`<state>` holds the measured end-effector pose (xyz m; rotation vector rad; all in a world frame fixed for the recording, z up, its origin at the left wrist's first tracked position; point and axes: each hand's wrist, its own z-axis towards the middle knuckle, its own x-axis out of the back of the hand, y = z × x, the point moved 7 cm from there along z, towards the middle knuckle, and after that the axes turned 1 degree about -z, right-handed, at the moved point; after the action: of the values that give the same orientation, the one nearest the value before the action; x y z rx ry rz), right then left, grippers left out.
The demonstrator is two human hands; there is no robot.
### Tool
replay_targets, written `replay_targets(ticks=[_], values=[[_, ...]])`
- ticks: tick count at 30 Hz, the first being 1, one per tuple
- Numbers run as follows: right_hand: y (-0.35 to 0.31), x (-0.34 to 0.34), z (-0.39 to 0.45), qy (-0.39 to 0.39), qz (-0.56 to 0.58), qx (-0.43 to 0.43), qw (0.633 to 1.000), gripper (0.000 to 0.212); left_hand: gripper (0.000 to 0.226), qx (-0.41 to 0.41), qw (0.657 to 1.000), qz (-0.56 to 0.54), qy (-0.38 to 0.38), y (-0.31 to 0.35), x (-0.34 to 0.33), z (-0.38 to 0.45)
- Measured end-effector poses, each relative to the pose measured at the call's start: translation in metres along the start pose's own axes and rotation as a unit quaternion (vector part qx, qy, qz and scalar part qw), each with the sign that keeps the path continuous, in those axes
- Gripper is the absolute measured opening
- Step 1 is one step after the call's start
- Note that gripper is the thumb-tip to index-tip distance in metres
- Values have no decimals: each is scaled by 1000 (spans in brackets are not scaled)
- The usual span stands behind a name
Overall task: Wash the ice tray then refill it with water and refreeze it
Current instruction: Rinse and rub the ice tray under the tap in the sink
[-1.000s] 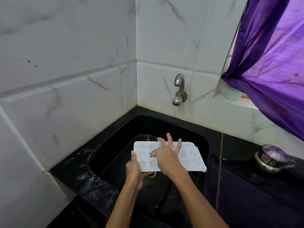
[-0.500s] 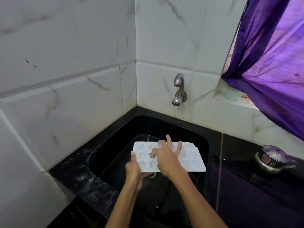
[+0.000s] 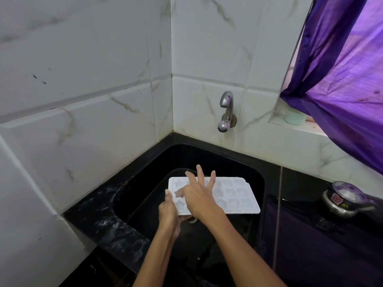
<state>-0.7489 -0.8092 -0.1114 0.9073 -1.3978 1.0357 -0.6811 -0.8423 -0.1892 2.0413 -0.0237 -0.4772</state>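
While washing goes on, head view: white ice tray [image 3: 232, 195] held level over black sink [image 3: 244, 162], at 6 o'clock from tap [image 3: 226, 110], apparently to catch rinse and drain. Left hand [image 3: 169, 214] grip clasps tray's near-left edge, thumb on top, steadying it. Right hand [image 3: 199, 197] grip released, one finger rubbing star-shaped cavity, others splayed. No water visibly running. Steel pot [image 3: 348, 199] on table at 3 o'clock.

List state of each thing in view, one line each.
ice tray: held level above sink, cavities up
left hand: grips tray's near-left edge
right hand: fingers spread, a curled fingertip in a cavity
tap: no water running
sink: contents unclear
pressure cooker: lid on
curtain: hangs over window
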Motion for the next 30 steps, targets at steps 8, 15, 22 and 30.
replay_targets(ticks=[8,15,22,30], values=[[-1,-5,5,4,-20,-5,1000,26,39,-4,1000,3,-2,-2,-2,0],[3,-3,0,4,27,-9,1000,46,40,3,1000,1,-1,0,1,3],[75,45,-31,107,64,-139,982,67,39,9,1000,-18,-8,9,9,9],[139,13,-65,45,64,-284,955,54,40,-3,999,-35,-7,19,11,14]])
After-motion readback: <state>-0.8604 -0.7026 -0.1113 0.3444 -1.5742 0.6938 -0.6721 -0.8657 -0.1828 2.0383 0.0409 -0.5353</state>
